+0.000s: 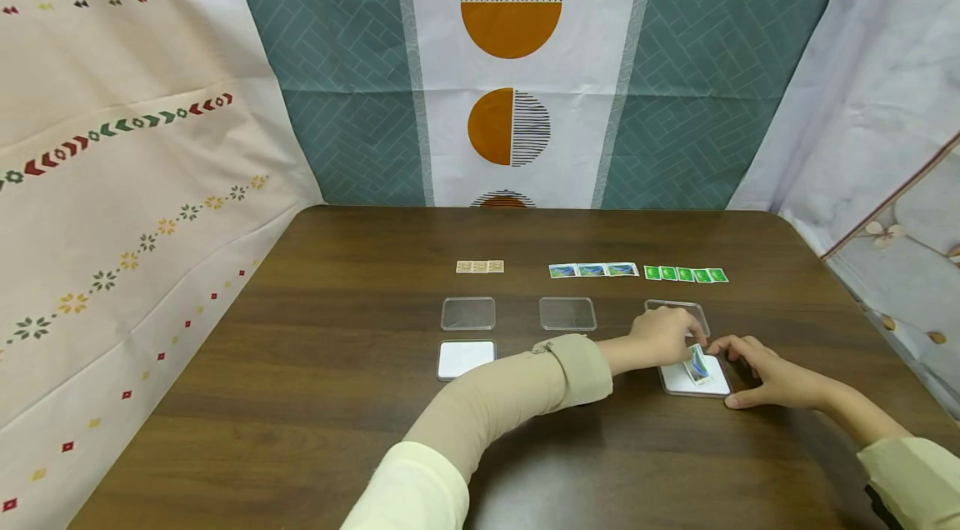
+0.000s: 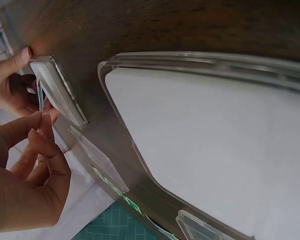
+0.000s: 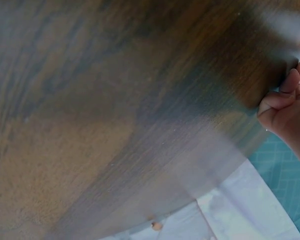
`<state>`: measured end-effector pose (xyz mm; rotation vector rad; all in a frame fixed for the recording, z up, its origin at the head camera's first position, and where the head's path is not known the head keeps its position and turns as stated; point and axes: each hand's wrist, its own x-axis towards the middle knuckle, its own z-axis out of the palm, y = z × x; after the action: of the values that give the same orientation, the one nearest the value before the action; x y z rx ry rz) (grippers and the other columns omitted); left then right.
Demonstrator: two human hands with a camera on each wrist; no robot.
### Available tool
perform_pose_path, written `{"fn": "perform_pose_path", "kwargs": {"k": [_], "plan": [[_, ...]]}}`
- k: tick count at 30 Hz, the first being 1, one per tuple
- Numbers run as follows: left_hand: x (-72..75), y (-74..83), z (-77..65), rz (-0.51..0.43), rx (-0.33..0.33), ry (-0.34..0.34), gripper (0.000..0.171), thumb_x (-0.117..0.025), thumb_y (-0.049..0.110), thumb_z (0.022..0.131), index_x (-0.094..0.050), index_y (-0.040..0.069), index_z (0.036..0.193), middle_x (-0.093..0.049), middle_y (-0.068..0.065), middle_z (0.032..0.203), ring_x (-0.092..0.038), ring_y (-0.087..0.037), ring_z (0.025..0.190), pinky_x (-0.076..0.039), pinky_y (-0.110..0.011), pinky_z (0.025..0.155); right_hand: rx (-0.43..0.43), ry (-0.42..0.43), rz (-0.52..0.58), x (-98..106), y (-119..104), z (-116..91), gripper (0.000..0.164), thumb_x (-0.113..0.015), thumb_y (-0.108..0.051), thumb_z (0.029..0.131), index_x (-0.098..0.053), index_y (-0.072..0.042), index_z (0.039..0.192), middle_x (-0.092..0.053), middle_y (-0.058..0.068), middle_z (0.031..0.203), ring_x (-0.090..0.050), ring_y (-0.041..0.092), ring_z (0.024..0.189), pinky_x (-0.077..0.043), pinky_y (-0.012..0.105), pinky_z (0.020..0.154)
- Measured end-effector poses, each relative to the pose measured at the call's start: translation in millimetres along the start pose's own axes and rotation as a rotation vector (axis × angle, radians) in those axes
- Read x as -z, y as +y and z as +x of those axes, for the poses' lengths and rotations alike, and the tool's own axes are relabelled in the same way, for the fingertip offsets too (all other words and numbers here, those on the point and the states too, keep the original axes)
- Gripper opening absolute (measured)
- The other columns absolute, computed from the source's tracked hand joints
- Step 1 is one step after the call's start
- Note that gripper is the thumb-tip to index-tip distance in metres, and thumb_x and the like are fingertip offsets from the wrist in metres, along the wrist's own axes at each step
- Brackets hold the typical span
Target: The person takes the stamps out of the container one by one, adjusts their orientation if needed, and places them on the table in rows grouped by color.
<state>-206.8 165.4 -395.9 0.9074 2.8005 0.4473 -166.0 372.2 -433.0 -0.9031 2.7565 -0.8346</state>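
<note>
My left hand [image 1: 660, 334] pinches a small blue-and-green stamp [image 1: 698, 365] between thumb and fingertips. The stamp is tilted, low over the flat clear case with a white insert [image 1: 679, 383] at the right of the table. In the left wrist view, the stamp [image 2: 40, 94] shows nearly edge-on beside that case [image 2: 65, 95]. My right hand [image 1: 780, 380] holds the case's right side, its thumb at the near corner and a fingertip at the far one. Only part of the right hand [image 3: 285, 107] appears in the right wrist view.
Clear lids [image 1: 468, 313], [image 1: 567, 314] and a third lid [image 1: 677, 303] lie in a row. Behind them are tan stamps [image 1: 480, 267], blue stamps [image 1: 592, 270] and green stamps [image 1: 686, 274]. Another white-filled case [image 1: 466, 359] sits left; a further case [image 2: 200, 130] shows under my left wrist.
</note>
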Motion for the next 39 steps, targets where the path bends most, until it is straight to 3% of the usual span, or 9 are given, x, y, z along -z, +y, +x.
{"fn": "perform_pose_path", "kwargs": {"k": [5,12,19,30,39], "plan": [[4.0,-5.5,-1.8,0.001,-0.008,0.014,0.020,-0.072,0.022,0.079,-0.069,0.033,0.095,-0.066,0.020,0.105,-0.049,0.001,0.067,-0.036,-0.017,0.048,0.044,0.028,-0.011,-0.4,1.2,2.2,0.062,-0.082,-0.013,0.067,-0.044,-0.007,0.116,-0.041,0.008,0.099,-0.030,-0.006,0.087,-0.028,0.023,0.063],[9.1,-8.4,-6.1,0.000,-0.002,0.010,0.016,-0.075,0.027,0.077,-0.066,0.030,0.090,-0.063,0.018,0.091,-0.044,-0.002,0.060,-0.035,-0.017,0.046,0.055,0.031,-0.004,-0.9,3.8,2.9,0.061,-0.081,-0.012,0.068,-0.044,-0.007,0.116,-0.041,0.008,0.099,-0.030,-0.007,0.086,-0.028,0.023,0.062],[6.2,-4.4,-16.5,0.008,-0.047,0.008,0.018,-0.075,0.031,0.079,-0.063,0.030,0.092,-0.056,0.015,0.067,-0.043,0.002,0.053,-0.034,-0.015,0.044,0.093,0.039,-0.017,-2.5,6.0,-1.3,0.063,-0.081,-0.010,0.067,-0.043,-0.007,0.116,-0.040,0.009,0.099,-0.028,-0.007,0.088,-0.028,0.022,0.061],[11.3,-9.9,-25.0,-0.107,-0.034,0.057,0.020,-0.077,0.033,0.077,-0.064,0.028,0.092,-0.067,0.016,0.076,-0.049,0.008,0.055,-0.037,-0.013,0.046,0.087,0.003,-0.011,0.1,7.1,-4.3,0.062,-0.079,-0.007,0.070,-0.041,-0.008,0.119,-0.039,0.011,0.102,-0.026,-0.010,0.089,-0.028,0.020,0.061],[30.6,-34.1,-33.0,-0.124,0.023,0.146,0.021,-0.078,0.033,0.075,-0.065,0.025,0.090,-0.064,0.015,0.072,-0.050,0.004,0.058,-0.035,-0.014,0.048,0.090,0.000,0.000,-1.0,5.3,1.0,0.062,-0.079,-0.008,0.070,-0.041,-0.011,0.118,-0.039,0.010,0.100,-0.027,-0.006,0.088,-0.026,0.022,0.061]]}}
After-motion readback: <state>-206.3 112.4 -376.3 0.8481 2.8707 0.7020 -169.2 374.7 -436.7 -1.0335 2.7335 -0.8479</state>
